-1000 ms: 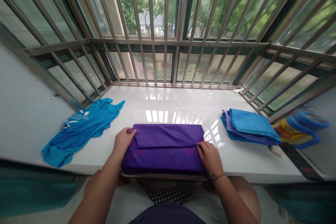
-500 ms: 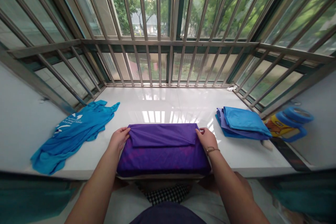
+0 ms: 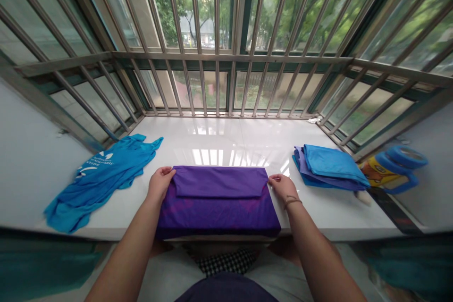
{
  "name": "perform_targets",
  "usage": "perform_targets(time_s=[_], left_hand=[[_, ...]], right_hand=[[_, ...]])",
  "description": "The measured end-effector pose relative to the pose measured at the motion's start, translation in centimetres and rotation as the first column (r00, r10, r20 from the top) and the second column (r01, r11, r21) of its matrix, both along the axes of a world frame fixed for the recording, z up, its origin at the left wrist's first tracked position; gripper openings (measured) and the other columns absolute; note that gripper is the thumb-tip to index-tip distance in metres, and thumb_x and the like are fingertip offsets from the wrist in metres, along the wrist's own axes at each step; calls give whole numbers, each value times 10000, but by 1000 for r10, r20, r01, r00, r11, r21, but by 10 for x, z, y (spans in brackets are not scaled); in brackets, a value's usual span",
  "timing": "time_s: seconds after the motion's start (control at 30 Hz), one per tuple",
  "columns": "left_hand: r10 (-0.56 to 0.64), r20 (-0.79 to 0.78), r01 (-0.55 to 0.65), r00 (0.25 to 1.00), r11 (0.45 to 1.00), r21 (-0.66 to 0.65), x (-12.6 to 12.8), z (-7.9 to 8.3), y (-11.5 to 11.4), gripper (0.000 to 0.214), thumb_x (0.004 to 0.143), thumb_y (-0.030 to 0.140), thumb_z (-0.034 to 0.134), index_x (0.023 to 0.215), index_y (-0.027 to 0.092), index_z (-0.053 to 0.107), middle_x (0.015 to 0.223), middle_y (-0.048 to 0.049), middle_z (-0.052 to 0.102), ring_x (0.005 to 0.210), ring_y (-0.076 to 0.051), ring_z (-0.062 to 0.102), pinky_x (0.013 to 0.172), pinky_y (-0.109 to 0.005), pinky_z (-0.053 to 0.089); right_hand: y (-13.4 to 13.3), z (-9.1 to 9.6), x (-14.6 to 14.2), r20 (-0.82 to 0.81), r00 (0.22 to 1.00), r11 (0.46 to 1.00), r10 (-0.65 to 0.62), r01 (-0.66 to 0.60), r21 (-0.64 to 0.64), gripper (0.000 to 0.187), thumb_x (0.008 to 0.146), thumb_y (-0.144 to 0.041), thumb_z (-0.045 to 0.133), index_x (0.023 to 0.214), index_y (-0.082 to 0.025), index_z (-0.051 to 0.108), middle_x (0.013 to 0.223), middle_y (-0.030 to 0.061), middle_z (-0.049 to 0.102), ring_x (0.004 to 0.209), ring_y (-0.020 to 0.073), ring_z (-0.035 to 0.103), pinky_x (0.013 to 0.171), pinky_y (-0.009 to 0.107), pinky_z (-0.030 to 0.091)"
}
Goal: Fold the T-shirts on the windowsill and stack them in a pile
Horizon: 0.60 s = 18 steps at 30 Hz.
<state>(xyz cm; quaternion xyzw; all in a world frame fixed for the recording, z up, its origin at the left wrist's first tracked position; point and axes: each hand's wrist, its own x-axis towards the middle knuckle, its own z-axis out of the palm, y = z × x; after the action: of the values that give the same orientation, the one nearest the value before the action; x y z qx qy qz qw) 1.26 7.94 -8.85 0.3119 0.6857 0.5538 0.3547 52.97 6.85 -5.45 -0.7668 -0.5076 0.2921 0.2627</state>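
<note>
In front of me a purple cloth [image 3: 219, 212] lies on the white ledge, its lower part reaching the front edge. The far part is doubled back toward me as a smooth, lighter flap. My left hand [image 3: 160, 184] is closed on the far left corner of the fold, thumb and fingers pinched together. At the opposite end, my right hand [image 3: 282, 186] pinches the right edge of the cloth near the fold.
A crumpled blue T-shirt [image 3: 106, 179] with white print lies on the left of the white ledge [image 3: 226, 139]. To the right sit a stack of folded blue and purple cloths [image 3: 331, 167] and a blue-and-yellow bottle [image 3: 389, 170]. Metal window bars [image 3: 230, 56] close off the back.
My right hand has moved slightly right and outward along the edge of the purple cloth. The folded flap looks flatter and straighter. My left hand stays at its corner.
</note>
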Motion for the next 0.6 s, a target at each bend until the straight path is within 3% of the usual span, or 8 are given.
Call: perform_targets(time_s=[0.1, 0.17, 0.23, 0.3, 0.4, 0.5, 0.6], left_hand=[[-19, -279, 25, 960, 999, 19, -3, 10, -9, 451, 761, 388, 819, 1132, 206, 640, 1254, -137, 726, 1195, -288, 717, 1021, -435, 597], [-64, -551, 84, 832, 996, 12, -3, 15, -24, 442, 810, 478, 769, 1152, 219, 663, 1286, -144, 692, 1179, -314, 706, 995, -463, 602], [-117, -701, 141, 704, 990, -24, 0, 16, -41, 415, 859, 562, 702, 1097, 223, 691, 1190, -128, 699, 1033, -308, 723, 948, -470, 607], [-186, -722, 182, 666, 980, -85, 6, 14, -59, 436, 868, 610, 679, 1068, 223, 699, 1074, -100, 711, 887, -283, 715, 886, -450, 613], [-283, -676, 238, 680, 958, -162, 14, 6, -79, 488, 814, 603, 739, 1113, 220, 706, 1012, -82, 729, 828, -273, 704, 817, -420, 616], [-384, -660, 376, 646, 912, -162, 17, 2, -86, 406, 810, 496, 748, 1124, 240, 760, 1047, -86, 747, 861, -273, 714, 852, -422, 615], [-498, -655, 531, 568, 830, -171, 15, 8, -85, 227, 863, 401, 672, 979, 267, 814, 1017, -82, 762, 933, -279, 733, 912, -421, 600]], right_hand=[[-16, 6, -6, 63, 997, 995, 31, -37, 93, 176, 878, -390, 685, 851, -225, 739, 867, 60, 789, 810, 238, 731, 718, 320, 505], [-34, 7, -15, 120, 980, 969, 160, -180, 171, 206, 925, -439, 667, 912, -241, 723, 912, 44, 780, 820, 229, 722, 751, 323, 510], [-52, 5, -25, 201, 923, 910, 329, -367, 195, 175, 941, -413, 681, 1002, -252, 711, 971, 34, 770, 849, 223, 719, 781, 320, 514], [-67, 3, -36, 294, 853, 859, 431, -488, 157, 138, 943, -321, 689, 1066, -259, 700, 1045, 42, 758, 937, 227, 723, 815, 309, 512], [-76, -1, -47, 410, 793, 845, 450, -527, 92, 98, 993, -230, 612, 1045, -258, 690, 1065, 55, 742, 982, 223, 722, 822, 296, 501], [-77, -3, -51, 438, 789, 848, 431, -520, 103, 114, 1024, -229, 570, 990, -253, 676, 1017, 53, 739, 962, 225, 721, 829, 301, 503], [-77, -2, -51, 409, 820, 842, 399, -505, 191, 120, 1036, -255, 558, 1021, -249, 677, 1031, 56, 743, 985, 237, 721, 875, 327, 518]])
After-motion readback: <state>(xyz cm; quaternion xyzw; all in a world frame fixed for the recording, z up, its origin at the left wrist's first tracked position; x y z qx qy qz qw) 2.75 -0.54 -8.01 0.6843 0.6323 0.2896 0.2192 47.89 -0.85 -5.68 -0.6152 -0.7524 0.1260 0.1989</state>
